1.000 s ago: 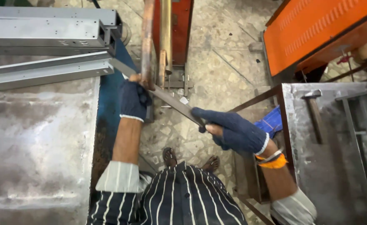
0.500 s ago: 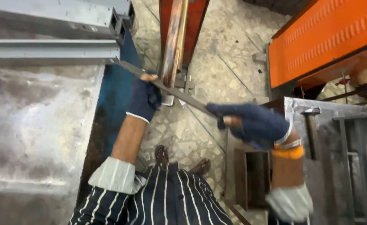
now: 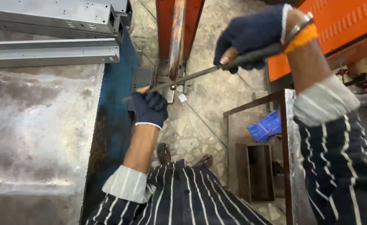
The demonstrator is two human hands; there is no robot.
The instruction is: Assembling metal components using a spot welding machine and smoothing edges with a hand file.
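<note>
Over stone floor, gloved hands (image 3: 150, 107) grip strip (image 3: 191, 77)

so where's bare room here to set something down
The steel table is bare below the channels stacked along its far edge. The floor between the table's blue side and the rack is tight: feet, both hands and the strip they hold cross it.

**Dark gloves, striped shirt**

Left hand (image 3: 149, 109) and right hand (image 3: 250, 35) wear navy knitted gloves with white cuffs. Navy shirt, thin white stripes, pale turned-back sleeve cuffs. Orange band, perhaps a bangle, on right wrist. Sandals on feet.
</note>
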